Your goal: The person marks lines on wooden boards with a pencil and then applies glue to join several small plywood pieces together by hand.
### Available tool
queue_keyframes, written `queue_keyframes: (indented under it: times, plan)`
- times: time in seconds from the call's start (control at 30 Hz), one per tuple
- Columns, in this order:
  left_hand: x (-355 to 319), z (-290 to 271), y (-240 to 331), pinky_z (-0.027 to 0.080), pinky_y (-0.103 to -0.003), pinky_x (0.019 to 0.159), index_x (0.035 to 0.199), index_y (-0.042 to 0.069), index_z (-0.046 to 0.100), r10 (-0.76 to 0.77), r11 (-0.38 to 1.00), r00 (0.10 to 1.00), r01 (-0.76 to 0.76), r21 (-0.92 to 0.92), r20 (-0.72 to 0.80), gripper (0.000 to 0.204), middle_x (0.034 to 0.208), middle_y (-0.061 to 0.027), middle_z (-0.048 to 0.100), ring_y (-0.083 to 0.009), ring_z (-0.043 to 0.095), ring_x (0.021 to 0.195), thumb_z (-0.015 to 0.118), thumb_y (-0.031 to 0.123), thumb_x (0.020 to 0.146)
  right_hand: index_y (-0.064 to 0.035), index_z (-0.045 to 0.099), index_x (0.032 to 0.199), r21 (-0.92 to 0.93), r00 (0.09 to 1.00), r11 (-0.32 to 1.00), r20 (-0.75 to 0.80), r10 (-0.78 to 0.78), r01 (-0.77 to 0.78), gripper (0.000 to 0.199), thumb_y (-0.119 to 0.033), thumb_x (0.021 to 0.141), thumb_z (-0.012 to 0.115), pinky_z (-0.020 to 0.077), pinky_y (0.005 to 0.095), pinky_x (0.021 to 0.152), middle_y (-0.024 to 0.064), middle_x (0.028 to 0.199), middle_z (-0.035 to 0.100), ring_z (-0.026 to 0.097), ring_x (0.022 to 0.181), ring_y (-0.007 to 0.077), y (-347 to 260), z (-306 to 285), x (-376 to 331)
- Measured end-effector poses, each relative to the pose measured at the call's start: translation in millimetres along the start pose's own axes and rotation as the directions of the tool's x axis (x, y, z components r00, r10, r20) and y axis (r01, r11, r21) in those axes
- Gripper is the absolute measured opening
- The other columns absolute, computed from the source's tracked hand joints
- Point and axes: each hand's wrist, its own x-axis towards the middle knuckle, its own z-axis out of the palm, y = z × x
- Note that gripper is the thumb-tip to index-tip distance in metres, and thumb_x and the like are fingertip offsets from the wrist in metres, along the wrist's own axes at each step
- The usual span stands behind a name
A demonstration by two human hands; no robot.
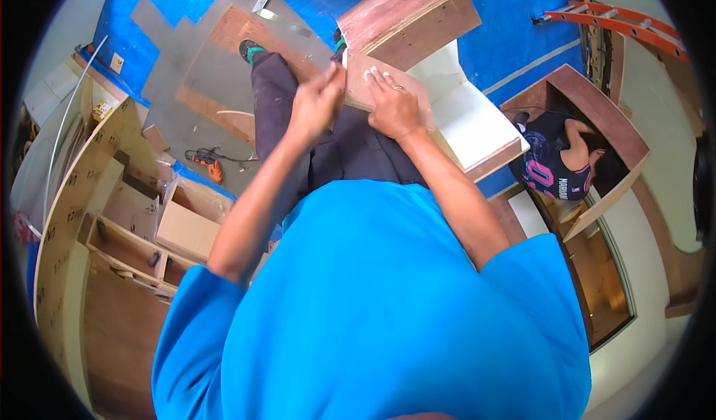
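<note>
- Right hand [393,108] laid flat, fingers spread, pressed on a small plywood piece [359,77] resting over the lap.
- Left hand [317,101] curled at the piece's left edge; fingers bunched as if pinching something small, which cannot be made out.
- Steady downward pressure is judged needed so the piece is kept from shifting while the edge is worked.
- Piece: reddish-brown face, pale layered edge, flat. White laminated panel [470,118] just beyond; curved plywood cabinet part [406,14] behind, on blue floor covering [507,17].
</note>
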Motion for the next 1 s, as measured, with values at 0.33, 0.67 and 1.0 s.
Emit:
queue_keyframes:
  times: [0.33,0.67,1.0]
  plan:
    - [84.2,-1.5,-27.3,0.042,-0.031,0.055,0.134,0.003,0.07,-0.075,0.986,0.993,0.06,-0.154,-0.09,0.05,0.066,0.0004,0.06,-0.0079,0.05,0.058,0.062,0.041,0.103,-0.0064,0.063,0.14,-0.009,0.998,0.998,-0.02,-0.06,0.06,0.068,-0.011,0.073,0.073,0.0576,0.0457,0.1,0.0148,0.146,0.064,0.067,0.127,0.0339,-7.9,0.3,-6.0]
    - [51.3,-0.9,-22.2,0.05,-0.033,0.063,0.135,-0.003,0.067,-0.034,0.993,0.984,0.052,0.103,-0.173,0.053,0.068,-0.0045,0.063,-0.0111,0.059,0.063,0.061,0.04,0.105,-0.006,0.061,0.142,-0.01,0.998,0.999,-0.027,-0.054,0.054,0.07,-0.012,0.072,0.072,0.0572,0.0449,0.101,0.0171,0.144,0.065,0.067,0.127,0.0345,-6.0,-2.4,3.0]
    - [-20.2,21.7,22.1,0.054,-0.033,0.074,0.136,0.005,0.07,0.133,0.975,0.989,-0.119,0.189,-0.067,0.051,0.079,-0.0132,0.071,-0.0122,0.067,0.074,0.058,0.042,0.102,-0.0049,0.062,0.14,-0.042,0.998,0.999,-0.057,0.008,-0.01,0.069,-0.014,0.073,0.073,0.0568,0.0478,0.1,0.0173,0.145,0.064,0.066,0.128,0.0358,9.1,3.5,-7.9]
